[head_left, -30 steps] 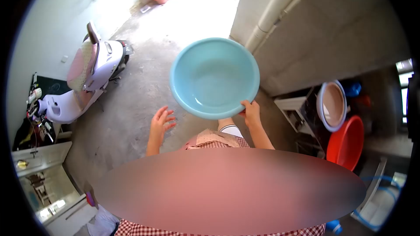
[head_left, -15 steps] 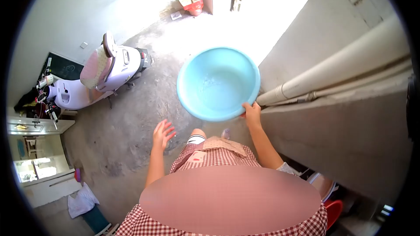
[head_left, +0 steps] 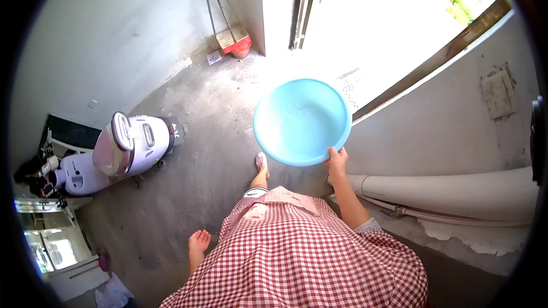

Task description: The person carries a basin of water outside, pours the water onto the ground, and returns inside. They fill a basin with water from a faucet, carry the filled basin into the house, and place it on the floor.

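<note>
A wide light-blue plastic basin (head_left: 302,122) hangs in front of me, its open side facing up toward the camera. My right hand (head_left: 338,161) grips its rim at the lower right, thumb on the inner side and the other fingers largely hidden behind. Down at my left side, my left hand (head_left: 199,242) holds nothing; its fingers are stretched out. A red-and-white checked apron (head_left: 297,245) covers my front, and one foot (head_left: 261,161) shows below the basin.
A lilac scooter (head_left: 131,148) stands at the left. Against the far wall is a red dustpan (head_left: 237,45) with a tall handle. A bright doorway (head_left: 377,34) opens ahead to the right. Thick pale pipes (head_left: 445,195) run along the right wall.
I have moved and turned toward the doorway, with the basin still in my right hand. My left hand has dropped lower, closer to my side. More of the outdoors shows.
</note>
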